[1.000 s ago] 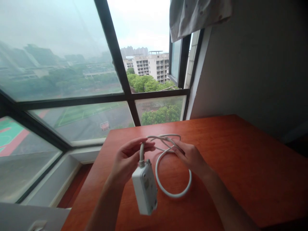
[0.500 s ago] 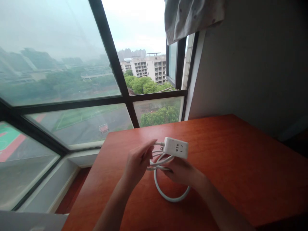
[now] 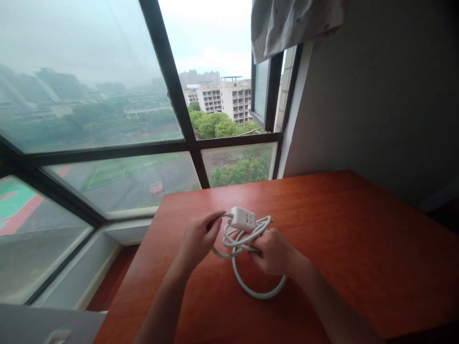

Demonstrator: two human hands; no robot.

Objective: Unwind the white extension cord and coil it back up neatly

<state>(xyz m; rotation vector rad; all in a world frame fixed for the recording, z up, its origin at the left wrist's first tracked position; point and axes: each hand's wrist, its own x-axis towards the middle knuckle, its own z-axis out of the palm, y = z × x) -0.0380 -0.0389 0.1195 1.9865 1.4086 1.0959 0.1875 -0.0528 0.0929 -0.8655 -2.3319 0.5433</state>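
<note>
A white power strip (image 3: 244, 219) with a socket face is held above the table, between my two hands. Its thick white cord (image 3: 258, 295) is looped in loose coils, and one large loop hangs down below them. My left hand (image 3: 201, 239) is closed on the cord close to the end where it enters the strip. Wrapped round the bunched coils is my right hand (image 3: 274, 251), just below and right of the strip. The far end of the cord is hidden among the coils and fingers.
The reddish-brown wooden table (image 3: 340, 224) stretches under both hands. Beyond its far and left edges stand dark-framed windows (image 3: 107, 153), one pane swung open. A pale curtain (image 3: 290, 26) hangs at top right, beside a grey wall (image 3: 369, 95).
The strip has shifted left and tilted. Cord loops that were behind it now show on its right, in my right hand. My left hand has moved slightly left with the cord.
</note>
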